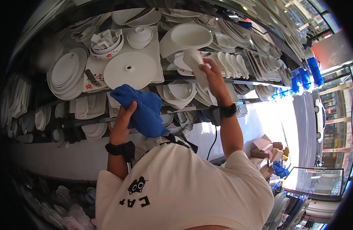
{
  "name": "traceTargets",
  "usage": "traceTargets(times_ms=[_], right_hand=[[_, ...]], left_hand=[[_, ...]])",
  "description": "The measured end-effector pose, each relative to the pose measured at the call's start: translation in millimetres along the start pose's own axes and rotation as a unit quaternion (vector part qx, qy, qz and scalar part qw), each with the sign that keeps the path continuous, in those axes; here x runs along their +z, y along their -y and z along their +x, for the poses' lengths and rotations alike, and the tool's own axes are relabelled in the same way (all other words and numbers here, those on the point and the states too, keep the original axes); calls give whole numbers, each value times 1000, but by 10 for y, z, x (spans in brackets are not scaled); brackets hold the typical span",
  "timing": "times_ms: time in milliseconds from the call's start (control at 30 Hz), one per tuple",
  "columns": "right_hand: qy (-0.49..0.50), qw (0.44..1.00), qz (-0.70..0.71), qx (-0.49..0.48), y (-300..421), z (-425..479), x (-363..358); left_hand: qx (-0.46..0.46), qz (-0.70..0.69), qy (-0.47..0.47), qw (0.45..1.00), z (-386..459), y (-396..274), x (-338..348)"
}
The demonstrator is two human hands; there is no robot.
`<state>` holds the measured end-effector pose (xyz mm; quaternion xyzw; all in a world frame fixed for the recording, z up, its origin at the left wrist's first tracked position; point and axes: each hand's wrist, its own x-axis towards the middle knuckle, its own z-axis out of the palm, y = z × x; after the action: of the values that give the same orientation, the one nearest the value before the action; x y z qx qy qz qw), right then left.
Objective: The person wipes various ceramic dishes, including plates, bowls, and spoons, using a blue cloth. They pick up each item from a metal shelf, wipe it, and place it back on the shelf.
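My left hand (125, 119) grips a bunched blue cloth (146, 107) in front of my shirt, just below the shelf edge. In my right hand (214, 76) is a large white spoon (195, 64), its bowl pointing away from me. The spoon hangs over a decorated plate (185, 72) on the shelf. Several white soup spoons (229, 63) lie in a row to the right of that hand. Beyond the cloth rests a round white lid-like disc (130, 69) with a small dark hole at its middle.
Crowded shelves (176, 110) of white dishes stretch across the front. A flowered bowl (106, 47) full of small white pieces stands beside a lidded cup (139, 37). Stacked oval plates (67, 70) are at the left. Cardboard boxes (268, 152) lie on the floor at the right.
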<state>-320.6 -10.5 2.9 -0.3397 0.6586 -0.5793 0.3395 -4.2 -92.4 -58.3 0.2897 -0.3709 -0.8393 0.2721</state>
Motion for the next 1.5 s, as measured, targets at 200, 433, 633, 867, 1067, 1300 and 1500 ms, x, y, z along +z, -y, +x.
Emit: traceTargets(times_ms=[200,433,633,867,1067,1300,1500], right_hand=[[165,979,112,39,117,-572,624],[116,965,-168,-164,-98,-617,787],[29,958,-233,-165,-65,-509,930],[133,972,-139,-135,-8,-401,796],[207,919,-228,-246,99,-299,568],[232,929,-255,-135,306,68,43],[203,848,-395,-289,480,1235,-590]], left_hand=[[54,-43,-26,997,211,-62,339],[103,40,-11,994,236,14,246],[126,125,19,984,217,-20,408],[124,-1,-34,992,114,14,452],[127,14,7,992,201,-36,514],[133,51,18,990,401,-52,712],[123,67,-8,990,336,54,606]])
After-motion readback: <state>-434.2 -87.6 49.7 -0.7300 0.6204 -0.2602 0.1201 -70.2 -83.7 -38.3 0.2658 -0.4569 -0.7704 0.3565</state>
